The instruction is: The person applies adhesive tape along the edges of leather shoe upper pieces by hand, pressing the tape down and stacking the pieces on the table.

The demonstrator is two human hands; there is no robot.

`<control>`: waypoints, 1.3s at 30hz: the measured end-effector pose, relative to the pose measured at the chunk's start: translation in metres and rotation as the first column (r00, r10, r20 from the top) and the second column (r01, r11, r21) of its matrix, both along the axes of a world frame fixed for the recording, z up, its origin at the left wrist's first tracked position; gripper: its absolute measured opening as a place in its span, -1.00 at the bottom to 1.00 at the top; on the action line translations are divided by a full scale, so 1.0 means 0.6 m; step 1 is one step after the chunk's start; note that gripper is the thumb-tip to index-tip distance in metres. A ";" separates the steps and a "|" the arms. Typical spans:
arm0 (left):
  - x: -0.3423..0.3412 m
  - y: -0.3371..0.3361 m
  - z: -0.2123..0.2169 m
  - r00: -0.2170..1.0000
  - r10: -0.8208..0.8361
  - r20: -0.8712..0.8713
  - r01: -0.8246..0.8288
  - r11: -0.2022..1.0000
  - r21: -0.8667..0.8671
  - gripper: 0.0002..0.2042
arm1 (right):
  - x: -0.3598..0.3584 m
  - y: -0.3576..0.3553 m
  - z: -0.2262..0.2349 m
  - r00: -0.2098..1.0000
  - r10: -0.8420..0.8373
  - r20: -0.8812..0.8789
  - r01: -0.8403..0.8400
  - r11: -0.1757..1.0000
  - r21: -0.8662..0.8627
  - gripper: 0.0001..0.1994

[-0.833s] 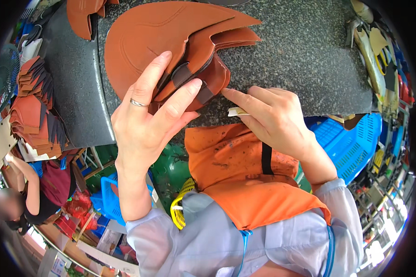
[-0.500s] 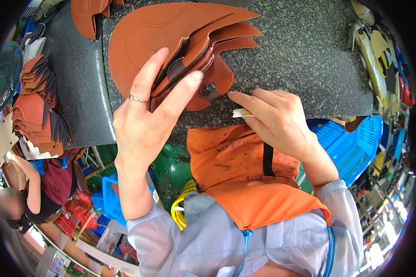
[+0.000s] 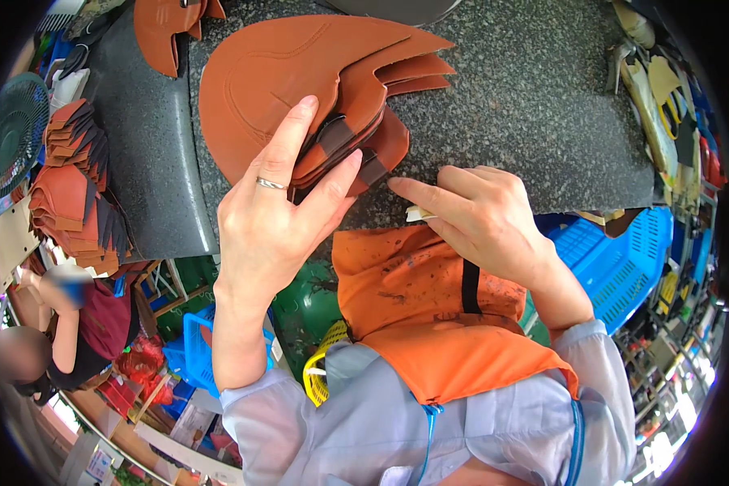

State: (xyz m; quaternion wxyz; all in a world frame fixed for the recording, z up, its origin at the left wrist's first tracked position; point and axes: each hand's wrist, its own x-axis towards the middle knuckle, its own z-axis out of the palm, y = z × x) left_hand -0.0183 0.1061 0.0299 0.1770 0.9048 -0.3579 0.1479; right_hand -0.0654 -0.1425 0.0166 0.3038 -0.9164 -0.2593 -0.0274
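Observation:
A stack of brown leather pieces with curved outlines lies on the dark speckled stone worktop, its edges fanned toward me. Short dark brown straps show at the near edges. My left hand grips the stack, one ringed finger stretched over the top piece and another digit on the lower ones; its remaining fingers are hidden. My right hand is just right of the stack, its index finger pointing at the lowest strap's edge. Between its curled fingers it pinches a small flat cream-coloured piece, whose kind I cannot make out.
More brown leather pieces lie at the far left, and layered piles stand left of the worktop. A blue crate sits below its right edge. Another person works at the left, near a fan.
The fanned edges have come closer together, and the metal buckle is no longer visible. My left hand and the stack have shifted slightly right and nearer. My right hand has barely moved.

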 end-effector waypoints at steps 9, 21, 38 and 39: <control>0.017 0.003 0.021 1.000 0.010 -0.013 -0.011 1.000 -0.017 -0.56 | 0.014 0.002 0.009 1.000 0.002 0.019 -0.003 0.999 0.036 -0.68; 0.168 0.227 0.227 0.740 0.650 0.172 -0.347 0.589 -0.730 -0.67 | 0.003 -0.011 0.010 0.996 0.000 -0.085 0.016 0.982 0.187 -0.74; 0.284 -0.044 0.038 0.866 0.366 0.340 -0.369 0.928 -0.061 -0.35 | 0.000 -0.119 -0.008 0.815 -0.399 -0.420 0.576 0.633 0.516 -0.72; 0.297 -0.079 0.040 0.885 0.266 0.383 -0.248 0.964 -0.098 -0.37 | 0.000 -0.116 -0.009 0.832 -0.405 -0.380 0.552 0.678 0.486 -0.71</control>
